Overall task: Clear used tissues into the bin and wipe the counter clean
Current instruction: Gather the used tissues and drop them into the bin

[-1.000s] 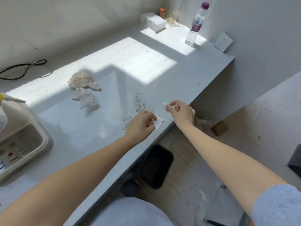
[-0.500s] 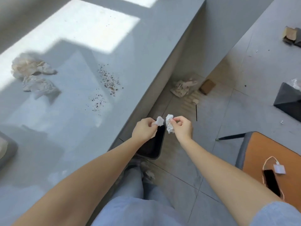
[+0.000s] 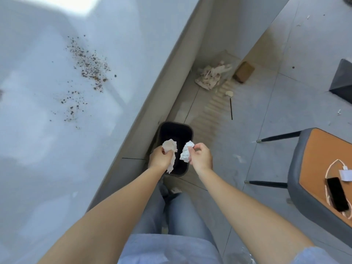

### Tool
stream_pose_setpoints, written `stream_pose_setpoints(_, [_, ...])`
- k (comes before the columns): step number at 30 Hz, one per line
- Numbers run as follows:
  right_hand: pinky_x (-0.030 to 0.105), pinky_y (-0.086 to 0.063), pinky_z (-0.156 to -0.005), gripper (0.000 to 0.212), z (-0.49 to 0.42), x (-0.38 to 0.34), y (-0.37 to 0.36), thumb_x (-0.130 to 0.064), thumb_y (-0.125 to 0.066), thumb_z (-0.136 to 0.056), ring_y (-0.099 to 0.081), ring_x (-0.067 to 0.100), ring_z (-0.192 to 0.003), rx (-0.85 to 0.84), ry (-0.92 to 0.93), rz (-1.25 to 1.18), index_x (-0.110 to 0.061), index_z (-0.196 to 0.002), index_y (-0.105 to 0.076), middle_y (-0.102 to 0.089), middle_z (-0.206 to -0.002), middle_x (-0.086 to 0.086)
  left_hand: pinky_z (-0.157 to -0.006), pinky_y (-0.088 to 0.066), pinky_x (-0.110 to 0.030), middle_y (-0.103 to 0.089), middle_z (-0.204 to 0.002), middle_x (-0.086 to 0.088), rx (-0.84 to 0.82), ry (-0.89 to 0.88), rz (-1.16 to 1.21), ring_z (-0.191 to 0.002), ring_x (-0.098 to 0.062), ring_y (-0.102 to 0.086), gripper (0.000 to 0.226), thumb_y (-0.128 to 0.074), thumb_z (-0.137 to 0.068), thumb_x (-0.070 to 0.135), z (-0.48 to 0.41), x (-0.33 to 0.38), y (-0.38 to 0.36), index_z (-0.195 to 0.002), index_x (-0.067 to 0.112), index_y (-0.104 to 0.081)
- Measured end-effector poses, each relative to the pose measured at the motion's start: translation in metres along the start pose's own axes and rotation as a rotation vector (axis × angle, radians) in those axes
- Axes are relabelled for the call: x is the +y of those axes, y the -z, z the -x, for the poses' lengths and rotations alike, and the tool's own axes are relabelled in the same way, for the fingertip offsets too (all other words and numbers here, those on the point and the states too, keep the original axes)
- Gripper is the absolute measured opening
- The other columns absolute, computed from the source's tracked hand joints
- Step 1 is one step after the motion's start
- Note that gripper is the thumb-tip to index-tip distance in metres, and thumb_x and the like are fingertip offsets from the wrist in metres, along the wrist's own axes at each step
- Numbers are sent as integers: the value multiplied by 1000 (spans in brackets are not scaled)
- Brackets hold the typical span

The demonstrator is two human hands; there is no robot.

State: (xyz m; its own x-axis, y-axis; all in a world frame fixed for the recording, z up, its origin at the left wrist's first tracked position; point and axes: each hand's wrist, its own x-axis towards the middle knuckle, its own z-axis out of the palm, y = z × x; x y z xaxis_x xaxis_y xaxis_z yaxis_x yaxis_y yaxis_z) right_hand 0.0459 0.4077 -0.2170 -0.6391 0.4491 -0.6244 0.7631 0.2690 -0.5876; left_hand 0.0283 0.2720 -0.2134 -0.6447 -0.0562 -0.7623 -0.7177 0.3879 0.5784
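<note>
Both hands hover over a small black bin [image 3: 172, 130] that stands on the floor against the counter's side. My left hand [image 3: 159, 157] grips a crumpled white tissue [image 3: 170, 146] with a strip hanging down. My right hand [image 3: 202, 157] pinches a second white tissue wad [image 3: 185, 154] just to the right of the first. The pale grey counter [image 3: 47, 140] fills the left, with brown crumbs [image 3: 89, 64] scattered on it. The other tissues on the counter are out of view.
A crumpled dirty cloth [image 3: 211, 75] and a small brown block [image 3: 244, 72] lie on the tiled floor beyond the bin. A grey-edged orange chair [image 3: 297, 164] at right carries a phone [image 3: 337, 194] and a charger cable. My legs in jeans stand below the bin.
Both hands have moved off the counter edge with the tissue pieces, down and over the bin. My view has tilted down toward the floor.
</note>
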Motion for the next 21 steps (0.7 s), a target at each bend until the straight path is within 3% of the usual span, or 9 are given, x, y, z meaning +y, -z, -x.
stream_pose_setpoints(3, [36,-51,-70,15,-17,14,-17,-28,-56,-90,-65,30,-73,-4,-15,19,-23,-76,-50,-71,-82,12,-84,-53,-40,-68,-101,-10,-4,25,-10,-92,-27,-64,22,-50,-86,22,-19,-11,-7,-103,12,-61])
stream_pose_setpoints(5, [34,-51,-67,5,-26,20,-25,-24,-55,-91,-65,26,-67,-43,-44,5,-19,-90,-56,-71,-85,12,-89,-52,-42,-67,-106,-11,-40,41,-24,-97,-27,-64,23,-49,-88,20,-29,-19,-10,-107,13,-60])
stream_pose_setpoints(8, [26,-47,-58,34,-36,23,-33,-12,-51,-91,-59,14,-60,-207,-101,-10,-18,-124,-50,-69,-98,12,-97,-45,-41,-61,-121,-9,-155,42,-138,-109,-26,-58,33,-46,-91,21,-39,-25,-9,-121,13,-53])
stream_pose_setpoints(10, [27,-50,-67,46,-39,22,-35,-8,-48,-91,-61,17,-72,-232,-120,-14,-18,-135,-43,-67,-102,12,-101,-40,-40,-53,-133,-9,-214,26,-230,-119,-27,-50,43,-44,-92,26,-42,-27,-8,-134,14,-44])
stream_pose_setpoints(13, [36,-48,-93,47,-36,18,-34,-10,-48,-92,-60,26,-104,-186,-105,-22,-19,-138,-42,-63,-104,7,-111,-31,-39,-35,-151,-7,-197,-6,-234,-135,-25,-37,57,-43,-95,33,-38,-25,-8,-147,21,-22])
stream_pose_setpoints(16, [35,-36,-106,47,-26,8,-29,-15,-50,-94,-44,23,-130,-78,15,68,-19,-139,-41,-46,-141,4,-111,-26,-37,-25,-156,-4,-164,-80,-210,-139,-21,-31,61,-38,-97,37,-26,-10,-9,-149,24,-10])
stream_pose_setpoints(21, [42,-27,-112,51,-5,-26,-10,-24,-48,-95,-24,21,-142,87,188,240,-24,-144,-34,-18,-159,-3,-119,-16,-42,-11,-160,-1,-172,-258,-206,-146,-16,-11,61,-33,-98,39,2,29,-2,-149,21,-5])
